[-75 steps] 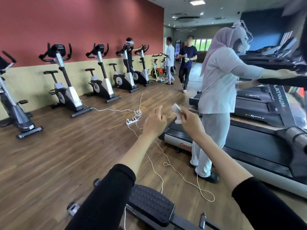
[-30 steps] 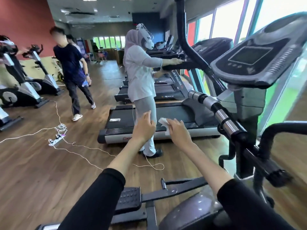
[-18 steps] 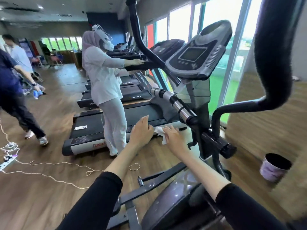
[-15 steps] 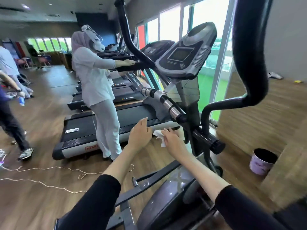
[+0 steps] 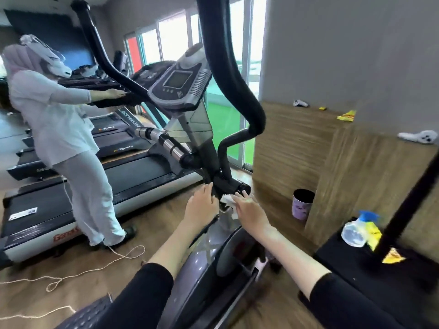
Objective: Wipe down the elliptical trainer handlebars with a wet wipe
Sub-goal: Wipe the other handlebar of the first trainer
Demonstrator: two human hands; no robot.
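Note:
The elliptical trainer fills the middle of the head view, with a grey console [image 5: 178, 81] and two long black handlebars, one on the left [image 5: 104, 55] and one on the right [image 5: 228, 67]. A short silver and black fixed grip [image 5: 166, 143] juts out below the console. My right hand [image 5: 249, 210] holds a crumpled white wet wipe [image 5: 228, 200] just below the black pivot [image 5: 228, 184] at the foot of the handlebars. My left hand [image 5: 202, 207] is beside it with straight fingers that reach the wipe's left edge.
A person in white [image 5: 64, 138] stands at a treadmill [image 5: 95, 186] to the left. White cords [image 5: 95, 269] lie on the wooden floor. A purple bin [image 5: 303, 204] stands by a wooden ledge [image 5: 308, 129]. A spray bottle [image 5: 356, 231] sits on a black surface at right.
My view has swung right from the exercise bikes to the elliptical. Both hands with the wipe between them have come up close to the machine's pivot.

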